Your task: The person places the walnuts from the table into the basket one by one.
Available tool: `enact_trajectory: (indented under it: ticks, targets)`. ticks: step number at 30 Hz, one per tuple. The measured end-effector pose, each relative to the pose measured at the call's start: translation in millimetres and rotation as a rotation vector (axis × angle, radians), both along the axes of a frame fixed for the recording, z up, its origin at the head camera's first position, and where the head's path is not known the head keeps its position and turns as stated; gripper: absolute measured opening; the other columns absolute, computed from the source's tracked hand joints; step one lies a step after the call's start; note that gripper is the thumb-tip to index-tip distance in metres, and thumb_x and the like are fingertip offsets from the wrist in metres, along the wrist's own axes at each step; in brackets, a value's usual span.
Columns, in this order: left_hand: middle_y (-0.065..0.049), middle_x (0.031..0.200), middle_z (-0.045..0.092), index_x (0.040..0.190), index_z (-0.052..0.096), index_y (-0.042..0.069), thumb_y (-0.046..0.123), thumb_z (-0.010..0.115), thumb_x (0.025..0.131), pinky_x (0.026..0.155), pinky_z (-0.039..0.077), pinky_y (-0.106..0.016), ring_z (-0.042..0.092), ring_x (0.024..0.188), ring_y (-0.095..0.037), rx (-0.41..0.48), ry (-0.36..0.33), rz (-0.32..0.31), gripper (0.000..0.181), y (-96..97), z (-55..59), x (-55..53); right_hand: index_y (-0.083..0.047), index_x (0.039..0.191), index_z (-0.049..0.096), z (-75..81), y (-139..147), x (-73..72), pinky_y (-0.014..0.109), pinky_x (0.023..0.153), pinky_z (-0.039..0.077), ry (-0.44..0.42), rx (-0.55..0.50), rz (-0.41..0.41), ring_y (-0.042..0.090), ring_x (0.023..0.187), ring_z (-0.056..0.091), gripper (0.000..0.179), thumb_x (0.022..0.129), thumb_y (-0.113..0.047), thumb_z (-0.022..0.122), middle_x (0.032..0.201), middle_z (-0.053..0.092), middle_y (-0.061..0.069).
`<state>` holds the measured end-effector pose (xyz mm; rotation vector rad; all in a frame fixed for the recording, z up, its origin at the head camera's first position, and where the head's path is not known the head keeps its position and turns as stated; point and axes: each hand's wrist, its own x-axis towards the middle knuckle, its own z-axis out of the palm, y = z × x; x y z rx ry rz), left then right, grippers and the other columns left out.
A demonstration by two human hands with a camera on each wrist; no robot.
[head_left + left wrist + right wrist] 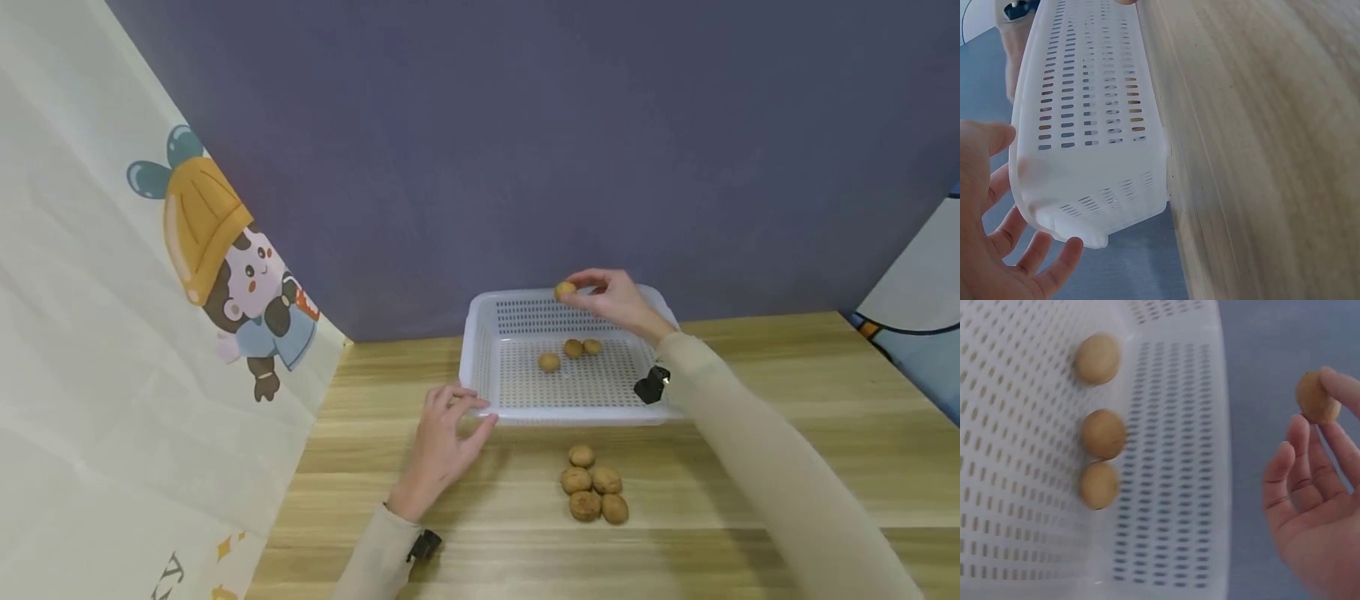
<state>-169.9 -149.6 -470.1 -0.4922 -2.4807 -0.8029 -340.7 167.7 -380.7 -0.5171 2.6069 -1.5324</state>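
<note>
Between thumb and fingertips, my right hand [611, 297] pinches a small brown potato [565, 289] at the far rim of a white plastic basket [480, 333]. In the right wrist view that potato [1318, 398] shows beyond the basket's wall, the other fingers spread loosely. Three potatoes [1099, 359] lie apart from the wall slots on the basket's floor, two of them side by side. At the basket's near left corner, my left hand [442, 442] touches the rim with loosely bent fingers. The left wrist view shows its fingers [1007, 231] spread around that corner.
Several more potatoes [581, 482] sit grouped on the wooden table [360, 467] in front of the basket. A dark blue-grey wall [525, 150] rises right behind it. To the left hangs a pale sheet [82, 275] with a cartoon figure.
</note>
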Motion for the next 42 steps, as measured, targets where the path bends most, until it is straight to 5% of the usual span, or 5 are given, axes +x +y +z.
enact_trajectory:
  ticks: [9, 20, 28, 42]
  targets:
    - [-0.006, 0.122, 0.069, 0.109, 0.078, 0.014, 0.033, 0.081, 0.093, 0.107, 0.053, -0.053, 0.056, 0.125, -0.030, -0.004, -0.021, -0.009, 0.025, -2.9, 0.7, -1.1, -0.008, 0.148, 0.059, -37.1, 5.1, -19.0, 0.053, 0.105, 0.054, -0.091, 0.046, -0.065, 0.036, 0.133, 0.061, 0.065, 0.099, -0.048, 0.073, 0.146, 0.063, 0.018]
    - [-0.005, 0.119, 0.069, 0.106, 0.079, 0.014, 0.031, 0.083, 0.091, 0.101, 0.056, -0.050, 0.057, 0.122, -0.029, -0.012, 0.035, -0.010, 0.023, -4.5, -0.9, 0.8, 0.000, 0.148, 0.058, -55.9, 10.5, -20.0, 0.042, 0.084, 0.061, -0.142, 0.164, -0.076, 0.038, 0.115, 0.069, 0.059, 0.104, -0.038, 0.069, 0.143, 0.065, 0.026]
    - [-0.006, 0.121, 0.069, 0.107, 0.079, 0.014, 0.032, 0.082, 0.092, 0.103, 0.054, -0.050, 0.056, 0.123, -0.029, -0.011, 0.004, -0.013, 0.023, -3.8, 0.6, 1.9, 0.004, 0.143, 0.061, -68.5, 12.8, -28.3, 0.035, 0.070, 0.058, -0.157, 0.247, -0.024, 0.026, 0.096, 0.072, 0.055, 0.103, -0.032, 0.070, 0.127, 0.072, 0.024]
    - [-0.005, 0.122, 0.069, 0.109, 0.079, 0.014, 0.035, 0.080, 0.094, 0.103, 0.055, -0.049, 0.056, 0.122, -0.027, -0.022, -0.002, -0.012, 0.025, -4.0, 0.1, 1.5, 0.003, 0.146, 0.057, -64.2, 13.4, -29.5, 0.036, 0.068, 0.056, -0.191, 0.381, 0.014, 0.022, 0.089, 0.067, 0.055, 0.105, -0.033, 0.066, 0.148, 0.058, 0.029]
